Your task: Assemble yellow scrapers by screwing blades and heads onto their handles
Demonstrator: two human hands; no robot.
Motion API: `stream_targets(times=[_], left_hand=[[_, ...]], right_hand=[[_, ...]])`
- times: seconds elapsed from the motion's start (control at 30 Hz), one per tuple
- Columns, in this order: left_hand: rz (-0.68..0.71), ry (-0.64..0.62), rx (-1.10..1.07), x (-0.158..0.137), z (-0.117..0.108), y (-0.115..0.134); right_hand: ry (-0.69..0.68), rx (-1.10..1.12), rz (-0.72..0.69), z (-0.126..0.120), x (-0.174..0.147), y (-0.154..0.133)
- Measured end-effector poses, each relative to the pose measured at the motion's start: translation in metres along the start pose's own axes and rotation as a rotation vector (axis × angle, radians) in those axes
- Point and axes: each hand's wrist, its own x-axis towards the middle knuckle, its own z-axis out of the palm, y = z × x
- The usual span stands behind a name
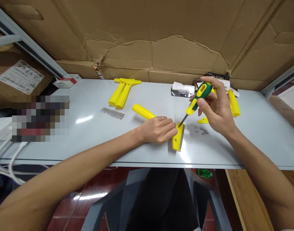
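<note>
**Screwdriver (pixel 192 105) set against yellow scraper (pixel 177 144)**

The scraper is pinned by the closed left hand (pixel 159 130) on the bench (pixel 89 136), right of centre; the screwdriver is gripped in the right hand (pixel 219 112). A labelled carton (pixel 4 93) and small red-and-white box (pixel 68 81) are seen at left, their contents hidden.

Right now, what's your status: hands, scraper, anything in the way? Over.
Left hand gripping scraper. Right hand on screwdriver, tip down at the scraper's head. Loose screws right of scraper, not in the way.
</note>
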Motion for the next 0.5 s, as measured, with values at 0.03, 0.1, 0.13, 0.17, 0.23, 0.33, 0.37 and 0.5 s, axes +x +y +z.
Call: stream_targets(times=[0.03,0.1,0.13,0.17,0.23,0.33,0.37,0.5], left_hand=[[0.001,-0.009,0.004,0.0,0.0,0.0],[0.007,-0.016,0.009,0.0,0.0,0.0],[0.01,-0.013,0.009,0.0,0.0,0.0],[0.011,-0.01,0.007,0.0,0.0,0.0],[0.01,-0.008,0.004,-0.001,0.001,0.0],[-0.019,-0.003,0.011,-0.002,0.002,0.001],[-0.035,0.002,0.013,-0.003,0.003,0.001],[-0.085,-0.001,0.018,-0.004,0.004,0.001]], right_hand=[[-0.019,0.032,0.007,0.0,0.001,0.0],[-0.055,0.087,0.018,-0.001,0.001,-0.001],[-0.065,0.103,0.019,0.0,0.001,0.0],[-0.07,0.11,0.015,0.0,0.001,0.0],[-0.06,0.101,0.0,0.003,0.0,0.001],[0.022,0.055,-0.019,0.009,-0.002,0.005],[0.063,0.031,-0.021,0.011,-0.003,0.006],[0.256,-0.066,-0.034,0.023,-0.009,0.008]])
